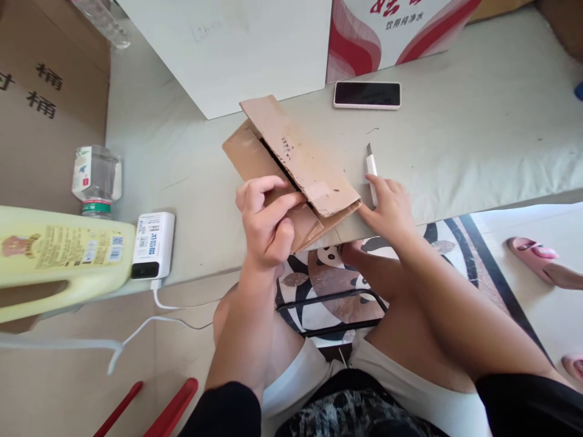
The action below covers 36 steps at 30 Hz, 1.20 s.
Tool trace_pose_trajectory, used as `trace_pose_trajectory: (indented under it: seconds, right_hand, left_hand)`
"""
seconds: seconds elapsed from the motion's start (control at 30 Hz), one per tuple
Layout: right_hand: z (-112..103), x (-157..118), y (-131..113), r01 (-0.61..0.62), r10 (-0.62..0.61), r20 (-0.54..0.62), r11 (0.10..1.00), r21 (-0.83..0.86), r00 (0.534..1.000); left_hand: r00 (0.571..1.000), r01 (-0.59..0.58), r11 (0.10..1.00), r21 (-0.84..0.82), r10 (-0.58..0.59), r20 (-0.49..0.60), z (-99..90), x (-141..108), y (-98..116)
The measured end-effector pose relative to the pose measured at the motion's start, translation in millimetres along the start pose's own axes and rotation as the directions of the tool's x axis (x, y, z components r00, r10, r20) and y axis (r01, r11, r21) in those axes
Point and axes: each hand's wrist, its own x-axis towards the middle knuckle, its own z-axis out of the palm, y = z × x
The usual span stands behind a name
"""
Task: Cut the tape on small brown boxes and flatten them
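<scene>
A small brown cardboard box (314, 161), somewhat flattened, lies tilted at the table's near edge, its top flap partly raised over a dark gap. My left hand (266, 221) is at its left side, fingers curled and closed on the flap's edge by that gap. What the fingertips do inside the gap is hidden. To the right of the box, a white utility knife (371, 164) rests on the table, blade out and pointing away from me. My right hand (390, 206) lies over its handle with fingers apart, the thumb near the box's corner.
A phone (367, 94) lies behind the box, before a white carton (255, 54) and a red-and-white carton (359, 42). On the left are a plastic bottle (96, 179), a yellow jug (64, 261) and a white power bank (153, 243) with a cable. Another person's pink slipper (531, 258) shows right.
</scene>
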Motion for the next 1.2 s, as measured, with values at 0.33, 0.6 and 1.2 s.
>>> trace_pose_trajectory:
  seconds: [0.33,0.6,1.2]
  right_hand:
    - [2.6,-7.1,-13.7,0.31,-0.278,-0.191,0.936,0.165,0.941]
    - [6.3,-10.0,-34.0,0.187,-0.244,0.124,0.916,0.356,0.962]
    - [28.1,-0.5,-68.9,0.294,-0.37,0.037,0.79,0.538,0.928]
  left_hand:
    - [0.998,0.014,0.99,-0.142,-0.022,-0.054,-3.8,-1.0,-13.7]
    - [0.903,0.345,0.878,-0.332,-0.408,-0.139,-21.4,-8.1,-39.4]
    - [0.422,0.622,0.3,-0.723,-0.906,-0.012,-46.6,-20.2,-56.3]
